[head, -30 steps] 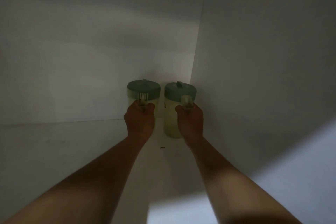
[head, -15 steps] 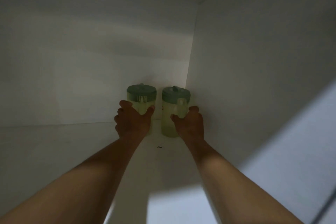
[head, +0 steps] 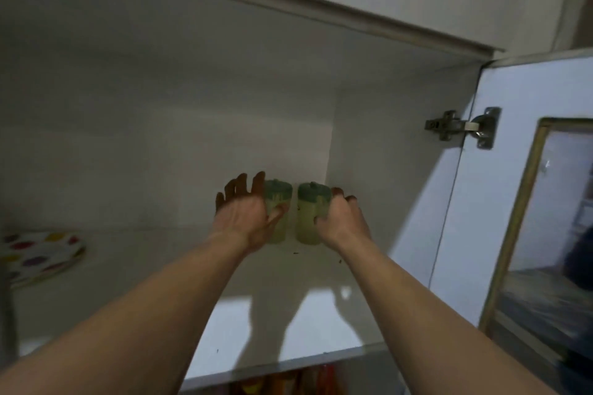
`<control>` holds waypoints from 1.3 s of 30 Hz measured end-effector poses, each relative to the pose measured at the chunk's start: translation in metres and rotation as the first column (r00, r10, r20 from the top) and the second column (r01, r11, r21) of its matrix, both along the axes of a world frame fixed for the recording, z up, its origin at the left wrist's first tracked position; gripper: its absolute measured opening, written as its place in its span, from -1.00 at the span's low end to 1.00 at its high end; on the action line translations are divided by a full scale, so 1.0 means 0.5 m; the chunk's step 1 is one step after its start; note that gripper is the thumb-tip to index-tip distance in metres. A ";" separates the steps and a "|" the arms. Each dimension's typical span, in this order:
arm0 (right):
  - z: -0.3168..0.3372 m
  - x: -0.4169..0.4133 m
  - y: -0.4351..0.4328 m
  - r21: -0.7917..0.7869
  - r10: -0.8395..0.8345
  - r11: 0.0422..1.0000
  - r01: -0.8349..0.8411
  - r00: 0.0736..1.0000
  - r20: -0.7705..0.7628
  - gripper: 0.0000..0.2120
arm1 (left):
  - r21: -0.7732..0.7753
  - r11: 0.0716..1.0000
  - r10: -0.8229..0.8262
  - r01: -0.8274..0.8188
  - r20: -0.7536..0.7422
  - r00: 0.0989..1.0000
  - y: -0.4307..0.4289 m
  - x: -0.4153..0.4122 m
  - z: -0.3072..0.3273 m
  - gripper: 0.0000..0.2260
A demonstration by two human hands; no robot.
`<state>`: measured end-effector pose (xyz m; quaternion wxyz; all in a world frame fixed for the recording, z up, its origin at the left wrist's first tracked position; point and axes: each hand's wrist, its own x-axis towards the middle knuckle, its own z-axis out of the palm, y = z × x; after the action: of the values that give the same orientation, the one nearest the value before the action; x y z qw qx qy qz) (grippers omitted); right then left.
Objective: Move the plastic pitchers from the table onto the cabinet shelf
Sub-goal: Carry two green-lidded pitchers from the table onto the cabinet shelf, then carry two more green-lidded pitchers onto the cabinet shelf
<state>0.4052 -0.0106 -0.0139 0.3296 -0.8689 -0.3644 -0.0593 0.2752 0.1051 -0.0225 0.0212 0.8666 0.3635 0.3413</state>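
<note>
Two pale yellow-green plastic pitchers with teal lids stand side by side at the back right corner of the white cabinet shelf (head: 321, 324). The left pitcher (head: 278, 202) is partly hidden behind my left hand (head: 245, 218), whose fingers are spread apart and hold nothing. The right pitcher (head: 309, 218) stands just left of my right hand (head: 340, 221), whose fingers are loosely curled beside it, thumb near the pitcher's side, without gripping it.
A plate with coloured dots (head: 41, 253) lies at the shelf's left end. The cabinet door (head: 526, 202) stands open on the right, hung on a metal hinge (head: 462, 127). Colourful items (head: 288, 382) show on the shelf below.
Both hands have let go of the pitcher handles and drawn back, fingers opening. The view has pulled back, showing the cabinet's top edge, door and front shelf edge.
</note>
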 end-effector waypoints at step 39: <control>-0.017 -1.181 -0.145 -0.140 0.907 0.408 -0.902 0.384 0.174 -0.25 | 0.031 0.486 0.863 -0.874 -0.173 0.474 -0.512 -1.296 -0.060 -0.40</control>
<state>-0.1853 -0.0832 -0.0226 0.2560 -0.5215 -0.8131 0.0368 -0.3730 -0.1510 -0.0525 -0.1578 0.5871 0.7627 0.2206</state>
